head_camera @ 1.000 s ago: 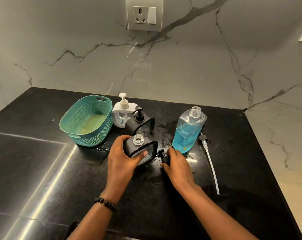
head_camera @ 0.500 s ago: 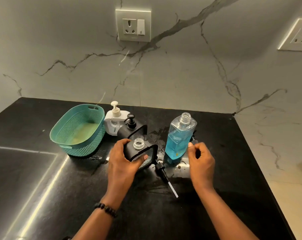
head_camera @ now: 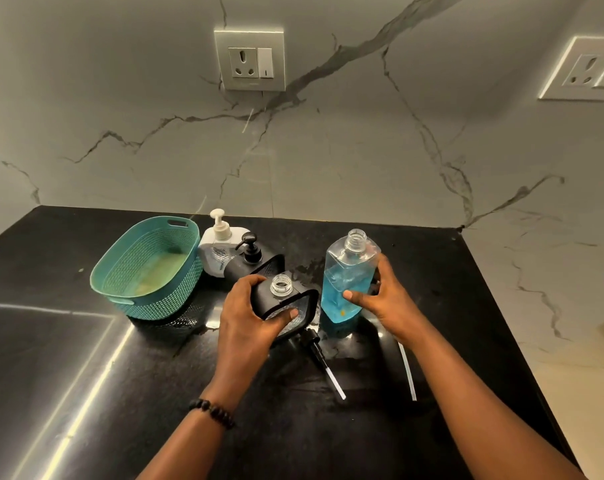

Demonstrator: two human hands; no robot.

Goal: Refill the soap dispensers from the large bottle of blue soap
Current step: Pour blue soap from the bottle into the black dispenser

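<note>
My left hand [head_camera: 248, 318] grips a black soap dispenser [head_camera: 288, 299] with its clear threaded neck uncapped, standing on the black counter. Its black pump [head_camera: 319, 355] lies on the counter just in front of it. My right hand [head_camera: 380, 299] is wrapped around the large clear bottle of blue soap [head_camera: 345, 278], which is uncapped, about half full and stands upright to the right of the dispenser. Behind stand a second black dispenser [head_camera: 250, 259] with its pump on and a white dispenser [head_camera: 219, 244].
A teal plastic basket [head_camera: 148, 268] sits at the left of the counter [head_camera: 86, 375]. The large bottle's long pump tube [head_camera: 407, 368] lies by my right forearm. Wet patches mark the counter around the bottles. The marble wall carries two power sockets [head_camera: 250, 60].
My right hand let go of the black pump, left it on the counter, moved right and closed around the blue soap bottle. My left hand stayed on the black dispenser.
</note>
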